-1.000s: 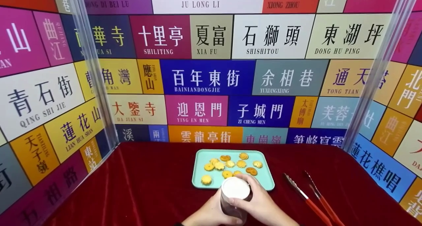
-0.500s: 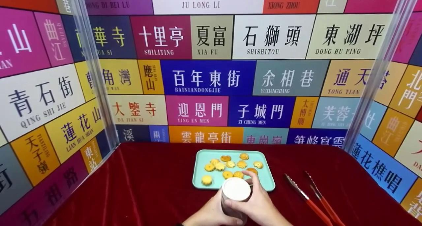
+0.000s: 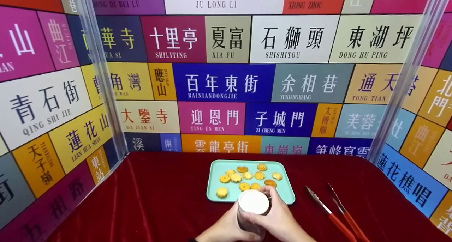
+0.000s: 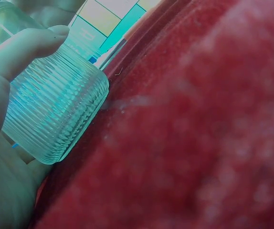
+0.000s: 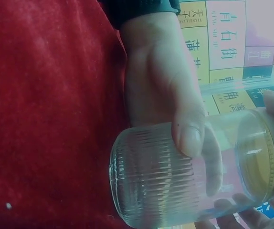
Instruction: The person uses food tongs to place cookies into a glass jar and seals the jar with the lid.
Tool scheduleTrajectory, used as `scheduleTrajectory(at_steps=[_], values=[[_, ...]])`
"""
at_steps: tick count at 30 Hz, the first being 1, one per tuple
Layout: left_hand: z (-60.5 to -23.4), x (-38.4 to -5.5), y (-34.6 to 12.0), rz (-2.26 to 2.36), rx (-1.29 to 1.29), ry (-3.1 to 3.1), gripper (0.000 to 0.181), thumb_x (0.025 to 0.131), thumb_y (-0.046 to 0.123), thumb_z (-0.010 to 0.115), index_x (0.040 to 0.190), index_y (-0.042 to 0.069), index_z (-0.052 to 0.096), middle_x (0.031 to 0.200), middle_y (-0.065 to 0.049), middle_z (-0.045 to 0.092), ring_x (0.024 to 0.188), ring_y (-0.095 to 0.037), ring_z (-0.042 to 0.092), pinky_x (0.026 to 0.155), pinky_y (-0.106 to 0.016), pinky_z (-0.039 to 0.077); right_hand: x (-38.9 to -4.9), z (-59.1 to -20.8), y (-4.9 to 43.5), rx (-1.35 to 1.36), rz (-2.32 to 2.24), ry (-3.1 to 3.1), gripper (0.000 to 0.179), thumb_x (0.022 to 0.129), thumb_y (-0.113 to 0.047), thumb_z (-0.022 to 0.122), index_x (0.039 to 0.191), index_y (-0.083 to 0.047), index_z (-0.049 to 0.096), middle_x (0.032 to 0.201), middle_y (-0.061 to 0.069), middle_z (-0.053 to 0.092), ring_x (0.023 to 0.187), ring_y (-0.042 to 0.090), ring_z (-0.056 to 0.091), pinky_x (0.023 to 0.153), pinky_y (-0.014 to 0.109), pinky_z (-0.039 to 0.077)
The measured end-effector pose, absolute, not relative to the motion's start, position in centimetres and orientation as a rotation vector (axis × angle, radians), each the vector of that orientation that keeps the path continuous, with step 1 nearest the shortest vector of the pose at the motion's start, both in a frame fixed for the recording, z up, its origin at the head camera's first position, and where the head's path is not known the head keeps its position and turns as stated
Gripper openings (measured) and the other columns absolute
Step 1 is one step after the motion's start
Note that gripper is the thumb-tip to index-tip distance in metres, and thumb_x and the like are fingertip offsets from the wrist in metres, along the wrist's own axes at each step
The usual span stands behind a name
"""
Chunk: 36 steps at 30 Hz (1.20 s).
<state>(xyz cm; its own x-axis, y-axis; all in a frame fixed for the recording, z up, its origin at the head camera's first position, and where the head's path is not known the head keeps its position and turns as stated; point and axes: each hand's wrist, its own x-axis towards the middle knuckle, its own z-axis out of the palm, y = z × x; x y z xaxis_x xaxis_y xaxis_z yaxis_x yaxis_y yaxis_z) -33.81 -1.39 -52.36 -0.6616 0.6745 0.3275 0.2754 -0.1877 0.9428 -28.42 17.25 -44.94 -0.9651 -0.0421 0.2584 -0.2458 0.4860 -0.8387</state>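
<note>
A clear glass jar (image 5: 151, 176) with a ribbed lower body stands between my hands, its pale round lid (image 3: 253, 201) on top. My left hand (image 3: 226, 222) grips the jar's body from the left, its thumb (image 4: 36, 45) lying across the ribbed glass in the left wrist view. From the right, my right hand (image 3: 277, 217) holds the lid, thumb at the near side and fingers curled round the far side. The right wrist view shows the jar's base close to the red cloth (image 5: 46, 119). No contents show through the glass.
Beyond the jar lies a mint-green tray (image 3: 216, 168) bearing several small cookies (image 3: 235, 177). Metal tongs with red handles (image 3: 340, 222) rest spread on the cloth to the right. Printed wall panels (image 3: 222, 83) enclose the table behind and at both sides.
My right hand's forefinger lifted away from the lid half a second ago and is now back against it. The jar and my left hand stay nearly in place.
</note>
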Motion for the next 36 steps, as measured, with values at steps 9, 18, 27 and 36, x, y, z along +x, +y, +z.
scheduleTrajectory(at_steps=[9, 18, 27, 36], values=[[-52.2, -33.7, -1.4, 1.925, 1.079, 1.767, 0.101, 0.083, 0.007, 0.090, 0.162, 0.026, 0.030, 0.157, -0.001, 0.048, 0.139, -0.024, 0.054, 0.114, -0.033, 0.047, -28.8, -44.5, 18.8, 0.465, 1.564, -2.563, 0.082, 0.082, -0.033, 0.093, 0.148, -0.007, 0.053, 0.138, 0.011, 0.060, 0.115, 0.021, 0.061, 0.099, 0.039, 0.049], [-52.2, -33.7, -1.6, 1.893, 1.125, 1.898, 0.103, 0.080, 0.013, 0.093, 0.162, 0.028, 0.032, 0.154, 0.003, 0.052, 0.139, -0.020, 0.054, 0.116, -0.029, 0.043, -28.8, -44.4, 18.7, 0.490, 1.535, -2.579, 0.081, 0.082, -0.035, 0.093, 0.148, -0.012, 0.052, 0.141, 0.014, 0.056, 0.117, 0.023, 0.060, 0.101, 0.045, 0.047], [-52.3, -33.6, -1.6, 1.898, 1.072, 1.870, 0.104, 0.080, 0.013, 0.093, 0.162, 0.026, 0.030, 0.154, 0.004, 0.052, 0.137, -0.020, 0.056, 0.114, -0.029, 0.046, -28.4, -44.5, 17.6, 0.319, 1.496, -2.570, 0.090, 0.075, -0.040, 0.097, 0.147, -0.018, 0.047, 0.131, 0.011, 0.057, 0.111, 0.022, 0.062, 0.097, 0.045, 0.050], [-52.3, -33.7, -1.6, 1.932, 1.081, 1.750, 0.102, 0.082, 0.008, 0.091, 0.163, 0.025, 0.029, 0.156, -0.001, 0.049, 0.134, -0.027, 0.059, 0.109, -0.035, 0.052, -28.2, -45.0, 16.9, 0.210, 1.495, -2.501, 0.085, 0.071, -0.040, 0.100, 0.135, -0.012, 0.053, 0.127, 0.007, 0.063, 0.113, 0.022, 0.062, 0.098, 0.044, 0.049]])
